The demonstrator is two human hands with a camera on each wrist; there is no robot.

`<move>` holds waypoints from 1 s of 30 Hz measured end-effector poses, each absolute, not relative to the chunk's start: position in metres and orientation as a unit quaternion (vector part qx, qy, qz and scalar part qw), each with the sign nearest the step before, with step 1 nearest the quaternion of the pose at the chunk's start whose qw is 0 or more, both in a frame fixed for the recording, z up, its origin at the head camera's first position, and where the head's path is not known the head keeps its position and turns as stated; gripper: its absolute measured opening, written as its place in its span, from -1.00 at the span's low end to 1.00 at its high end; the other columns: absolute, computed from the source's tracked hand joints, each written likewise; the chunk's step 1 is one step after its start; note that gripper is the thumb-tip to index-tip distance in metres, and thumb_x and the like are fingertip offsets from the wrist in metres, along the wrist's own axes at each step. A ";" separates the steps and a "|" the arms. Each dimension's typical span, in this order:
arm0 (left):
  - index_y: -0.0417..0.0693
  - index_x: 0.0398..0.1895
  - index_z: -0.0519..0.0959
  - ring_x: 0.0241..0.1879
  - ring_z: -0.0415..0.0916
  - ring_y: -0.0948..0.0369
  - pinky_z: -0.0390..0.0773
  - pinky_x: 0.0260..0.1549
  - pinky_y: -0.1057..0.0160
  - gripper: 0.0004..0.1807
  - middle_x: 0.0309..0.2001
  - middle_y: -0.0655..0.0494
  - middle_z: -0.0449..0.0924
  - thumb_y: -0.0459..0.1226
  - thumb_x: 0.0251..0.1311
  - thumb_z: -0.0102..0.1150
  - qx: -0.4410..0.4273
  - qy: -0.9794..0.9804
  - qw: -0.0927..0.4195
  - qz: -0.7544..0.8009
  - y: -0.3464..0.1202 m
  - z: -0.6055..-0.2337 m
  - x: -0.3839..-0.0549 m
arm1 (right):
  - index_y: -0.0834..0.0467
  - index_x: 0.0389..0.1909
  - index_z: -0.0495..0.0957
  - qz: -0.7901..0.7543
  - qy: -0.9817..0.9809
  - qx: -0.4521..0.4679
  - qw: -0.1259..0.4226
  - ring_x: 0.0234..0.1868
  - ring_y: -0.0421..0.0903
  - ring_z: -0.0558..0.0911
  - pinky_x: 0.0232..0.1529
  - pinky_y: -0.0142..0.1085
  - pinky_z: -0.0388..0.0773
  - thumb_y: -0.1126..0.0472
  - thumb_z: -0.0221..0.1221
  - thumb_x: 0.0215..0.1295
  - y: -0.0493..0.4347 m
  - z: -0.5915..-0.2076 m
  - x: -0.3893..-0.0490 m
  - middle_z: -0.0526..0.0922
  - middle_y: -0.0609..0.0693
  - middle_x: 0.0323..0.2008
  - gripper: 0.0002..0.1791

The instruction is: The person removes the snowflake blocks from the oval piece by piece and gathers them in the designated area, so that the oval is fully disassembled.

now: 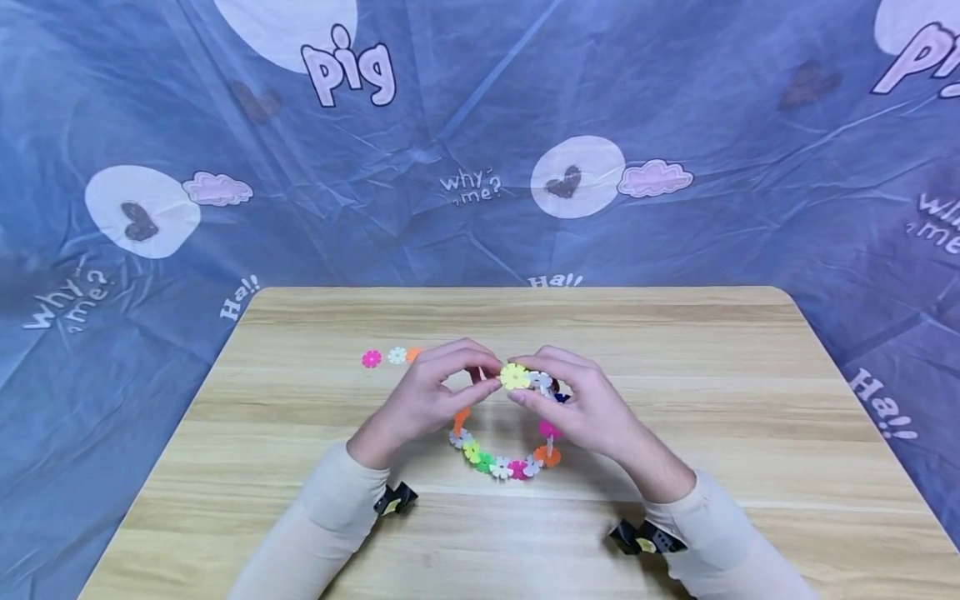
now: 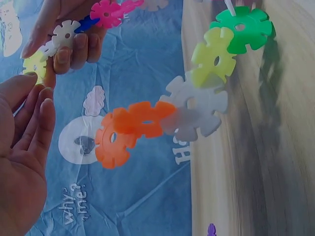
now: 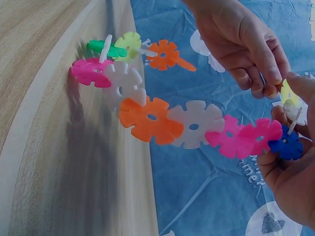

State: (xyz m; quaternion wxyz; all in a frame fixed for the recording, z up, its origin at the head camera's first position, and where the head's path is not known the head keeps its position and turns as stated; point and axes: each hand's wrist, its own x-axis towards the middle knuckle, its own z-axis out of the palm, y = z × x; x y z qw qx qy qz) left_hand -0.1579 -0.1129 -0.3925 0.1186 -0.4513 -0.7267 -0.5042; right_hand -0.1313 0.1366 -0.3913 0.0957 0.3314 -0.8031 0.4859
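Note:
A chain of slotted plastic snowflake discs [image 1: 517, 470] in several colours hangs in a curve between the hands, its lowest part close over the table. At its upper right end is a yellow snowflake disc [image 1: 515, 377], joined to white ones. My right hand [image 1: 592, 408] pinches this yellow disc between thumb and forefinger, its other fingers curled behind the chain next to a blue disc [image 3: 286, 146]. With thumb and fingertips, my left hand [image 1: 435, 387] pinches the yellow disc's left edge. The chain's other end, an orange disc [image 2: 110, 140], stands free near the left hand.
Loose pink [image 1: 371, 358], white [image 1: 397, 356] and orange discs [image 1: 414, 355] lie on the wooden table [image 1: 300, 500] beyond the left hand, which partly hides the row. A blue printed cloth [image 1: 420, 225] hangs behind the table. Black wrist devices [image 1: 647, 537] are at both cuffs.

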 end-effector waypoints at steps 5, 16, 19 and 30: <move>-0.22 -0.06 0.73 -0.23 0.68 0.18 0.76 -0.20 0.28 -0.74 -0.15 -0.06 0.79 -0.58 0.22 0.43 -0.468 -0.714 0.125 -0.505 -0.111 -0.394 -0.158 | 0.10 0.17 0.76 0.482 -0.810 0.322 0.087 -0.18 -0.24 0.65 -0.13 -0.37 0.62 0.30 0.44 0.36 0.136 -0.390 -0.131 0.79 -0.13 -0.14 -0.63; -0.27 -0.13 0.76 -0.26 0.74 0.14 0.78 -0.21 0.31 -0.76 -0.18 -0.12 0.82 -0.62 0.17 0.44 -0.475 -0.700 0.153 -0.511 -0.111 -0.396 -0.158 | 0.11 0.17 0.76 0.485 -0.814 0.313 0.068 -0.13 -0.23 0.71 -0.07 -0.33 0.69 0.29 0.46 0.35 0.137 -0.390 -0.131 0.82 -0.11 -0.09 -0.63; -0.28 -0.14 0.76 -0.25 0.76 0.10 0.79 -0.20 0.30 -0.77 -0.18 -0.15 0.82 -0.62 0.18 0.42 -0.458 -0.699 0.156 -0.526 -0.113 -0.398 -0.158 | 0.08 0.02 0.79 0.492 -0.812 0.308 0.064 -0.25 -0.23 0.61 -0.23 -0.37 0.60 0.28 0.45 0.37 0.139 -0.391 -0.130 0.77 -0.13 -0.19 -0.76; -0.31 -0.10 0.73 -0.19 0.74 0.23 0.80 -0.18 0.24 -0.73 -0.17 -0.18 0.80 -0.66 0.15 0.40 -0.418 -0.699 0.122 -0.568 -0.115 -0.399 -0.157 | 0.07 -0.19 0.75 0.490 -0.808 0.310 0.103 -0.30 -0.23 0.56 -0.23 -0.39 0.57 0.37 0.32 0.44 0.138 -0.395 -0.131 0.70 -0.12 -0.29 -0.87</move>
